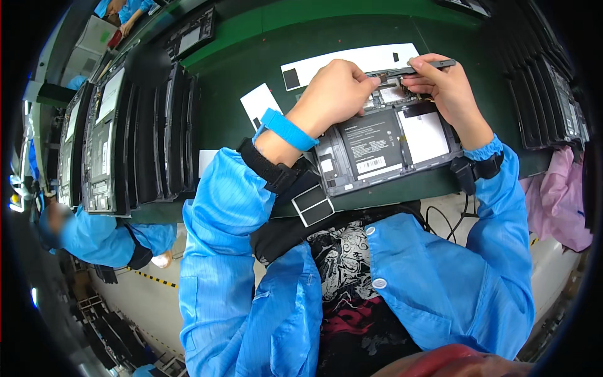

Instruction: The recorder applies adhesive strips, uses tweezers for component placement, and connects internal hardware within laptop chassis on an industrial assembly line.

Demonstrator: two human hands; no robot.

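Note:
An opened tablet-like device [372, 182] lies on the green table in front of me, its battery [369, 141] and circuit board exposed. My right hand [447, 88] grips dark tweezers [434, 65] above the board's upper edge, with the tips pointing left. At the upper left of the device, my left hand [339, 88] is closed, thumb and forefinger together close to the tweezer tips. Whatever those fingers pinch, if anything, is too small to make out. A blue band circles my left wrist, and both forearms wear black straps.
White sheets with black pads [326, 68] lie behind and left of the device; another pad sheet [313, 206] is at the table's front edge. Similar devices [147, 138] stand in rows at left, with more [546, 100] at right. People in blue and pink sleeves are nearby.

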